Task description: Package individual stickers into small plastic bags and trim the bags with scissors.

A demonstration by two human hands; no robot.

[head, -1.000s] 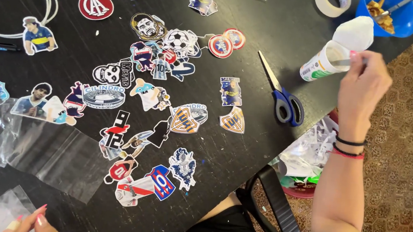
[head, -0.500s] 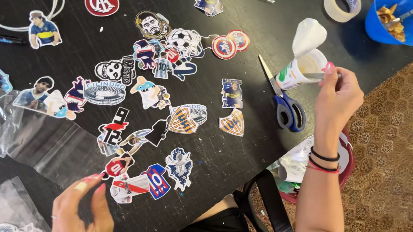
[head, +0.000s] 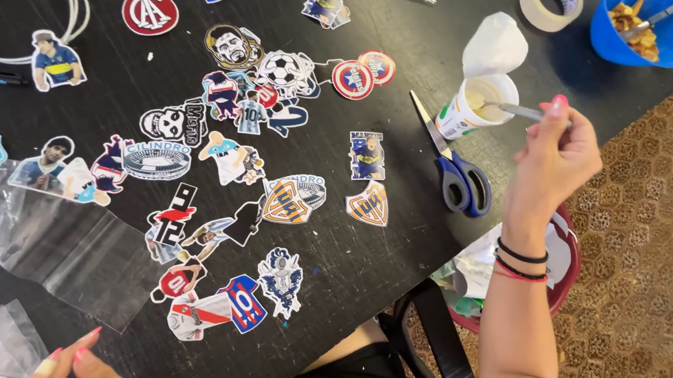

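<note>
Head view, looking down. A black table is shown, its left and middle covered by a loose spread of cut-out stickers (footballers, shirts, club crests, a ball). Clear plastic sleeves are laid at the near left, partly over the stickers' edge. A blue bowl and a roll of tape are seen at the far right.

The right hand is raised over the table's right edge, its fingers pinched closed on the handle of a metal spoon. The spoon's bowl is dipped into a small white cup, which stands upright at the far right, just beside the blue-handled scissors, with its peeled lid folded back. Of the left hand only fingertips are shown, at the near edge close to the sleeves; whether they are spread or curled cannot be told.

The step in hand is judged to be scooping or stirring in the cup. Since the cup is not steadied by the other hand, a gentle, level lift of the spoon is called for, so that the cup is not tipped towards the stickers.
</note>
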